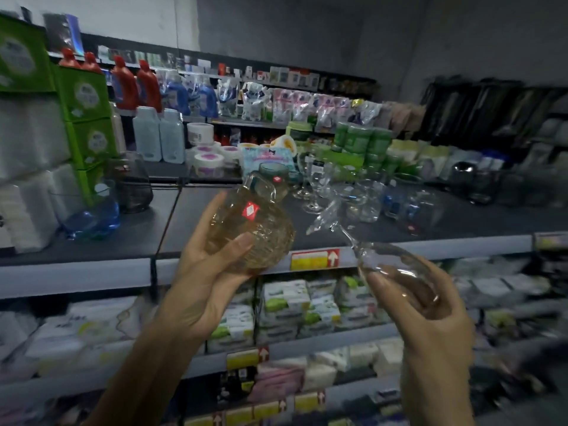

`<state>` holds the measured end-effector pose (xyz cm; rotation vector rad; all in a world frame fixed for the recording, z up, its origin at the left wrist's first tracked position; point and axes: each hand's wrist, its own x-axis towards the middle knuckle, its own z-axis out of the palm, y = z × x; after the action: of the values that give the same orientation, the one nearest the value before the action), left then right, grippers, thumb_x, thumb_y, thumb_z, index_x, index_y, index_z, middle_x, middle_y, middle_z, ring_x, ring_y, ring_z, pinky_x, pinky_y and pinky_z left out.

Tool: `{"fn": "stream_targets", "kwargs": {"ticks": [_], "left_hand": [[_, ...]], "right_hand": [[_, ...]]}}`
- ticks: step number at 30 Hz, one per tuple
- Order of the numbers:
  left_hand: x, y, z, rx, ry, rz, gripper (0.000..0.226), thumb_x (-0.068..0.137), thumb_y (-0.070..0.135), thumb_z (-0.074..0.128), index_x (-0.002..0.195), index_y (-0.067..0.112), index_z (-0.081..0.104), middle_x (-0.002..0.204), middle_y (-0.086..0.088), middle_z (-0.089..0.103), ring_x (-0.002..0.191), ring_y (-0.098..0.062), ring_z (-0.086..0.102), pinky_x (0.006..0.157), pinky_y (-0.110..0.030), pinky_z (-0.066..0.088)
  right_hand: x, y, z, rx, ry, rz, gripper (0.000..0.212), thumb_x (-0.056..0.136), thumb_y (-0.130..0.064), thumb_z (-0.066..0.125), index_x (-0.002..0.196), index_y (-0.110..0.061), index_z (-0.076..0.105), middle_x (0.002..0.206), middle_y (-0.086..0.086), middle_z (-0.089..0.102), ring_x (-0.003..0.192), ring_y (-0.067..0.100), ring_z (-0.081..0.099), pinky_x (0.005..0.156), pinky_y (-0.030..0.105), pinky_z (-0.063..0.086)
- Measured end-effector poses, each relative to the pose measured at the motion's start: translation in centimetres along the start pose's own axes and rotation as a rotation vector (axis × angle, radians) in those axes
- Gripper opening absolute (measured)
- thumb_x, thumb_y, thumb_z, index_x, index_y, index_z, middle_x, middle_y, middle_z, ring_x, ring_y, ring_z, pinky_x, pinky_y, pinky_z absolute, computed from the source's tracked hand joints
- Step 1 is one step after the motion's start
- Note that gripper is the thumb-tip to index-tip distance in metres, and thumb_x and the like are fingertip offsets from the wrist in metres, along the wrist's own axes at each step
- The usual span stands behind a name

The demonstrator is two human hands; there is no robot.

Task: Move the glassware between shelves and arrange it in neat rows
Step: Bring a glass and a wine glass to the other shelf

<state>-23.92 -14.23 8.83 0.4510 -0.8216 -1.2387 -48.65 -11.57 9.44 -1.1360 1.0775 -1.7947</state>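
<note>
Mid-carry before the dark shelf [147, 232]: amber glass [252, 229] cupped in left hand [209, 281], tilted stemmed glass [390, 265] gripped in right hand [430, 315]. Next, likely: stand both upright on that shelf, in line.

A round amber glass [252, 226] with a ribbed pattern and a red sticker is held tilted in the left hand [196, 290]. A clear stemmed glass [381, 262] lies slanted in the right hand [430, 318], its foot pointing up toward the shelf [138, 241], where more clear glasses [310, 186] stand upright.

jar [255, 232] left of stemmed glass [384, 265] | both before shelf [215, 216]
</note>
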Motion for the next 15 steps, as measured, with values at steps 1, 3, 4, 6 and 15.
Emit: {"fn": "stream_targets", "kwargs": {"ticks": [1,3,4,6,15], "left_hand": [[-0.3,-0.8,0.5,0.013,0.012,-0.021,0.11,0.056,0.019,0.102,0.151,0.012,0.047,0.146,-0.019,0.058,0.133,-0.038,0.059,0.097,-0.054,0.056],[-0.9,-2.5,2.1,0.036,0.021,-0.04,0.109,0.049,0.024,0.104,0.144,0.011,0.055,0.142,-0.019,0.061,0.13,-0.036,0.061,0.097,-0.051,0.057],[-1.2,-3.3,3.0,0.04,0.021,-0.05,0.108,0.046,0.027,0.105,0.142,0.012,0.057,0.139,-0.017,0.064,0.128,-0.035,0.063,0.097,-0.05,0.057],[-1.7,-5.1,5.1,0.066,-0.001,-0.062,0.106,0.043,0.03,0.105,0.138,0.017,0.06,0.133,-0.013,0.068,0.122,-0.029,0.067,0.091,-0.043,0.06],[-1.5,-16.3,17.9,0.212,-0.19,-0.131,0.089,0.038,0.04,0.104,0.12,0.032,0.072,0.119,-0.003,0.075,0.105,-0.019,0.074,0.078,-0.029,0.062]], "right_hand": [[-0.2,-0.1,-1.3,-0.003,0.042,-0.003,0.057,0.058,-0.019,0.089,0.113,-0.019,0.074,0.099,0.004,0.08,0.091,0.016,0.077,0.071,0.02,0.06],[-0.4,-0.6,-4.1,-0.008,0.125,-0.026,0.058,0.058,-0.018,0.086,0.115,-0.018,0.073,0.1,0.006,0.08,0.09,0.016,0.077,0.071,0.02,0.06],[-0.5,-1.0,-5.5,-0.014,0.162,-0.039,0.058,0.06,-0.017,0.086,0.117,-0.019,0.073,0.101,0.006,0.08,0.09,0.016,0.077,0.072,0.02,0.06],[-0.4,-1.8,-8.1,-0.042,0.239,-0.054,0.061,0.062,-0.021,0.086,0.121,-0.023,0.072,0.102,0.003,0.08,0.093,0.015,0.077,0.076,0.023,0.061],[3.7,-3.9,-21.8,-0.051,0.526,-0.171,0.085,0.059,-0.06,0.092,0.136,-0.042,0.062,0.138,0.0,0.065,0.12,0.018,0.068,0.101,0.051,0.055]]}}
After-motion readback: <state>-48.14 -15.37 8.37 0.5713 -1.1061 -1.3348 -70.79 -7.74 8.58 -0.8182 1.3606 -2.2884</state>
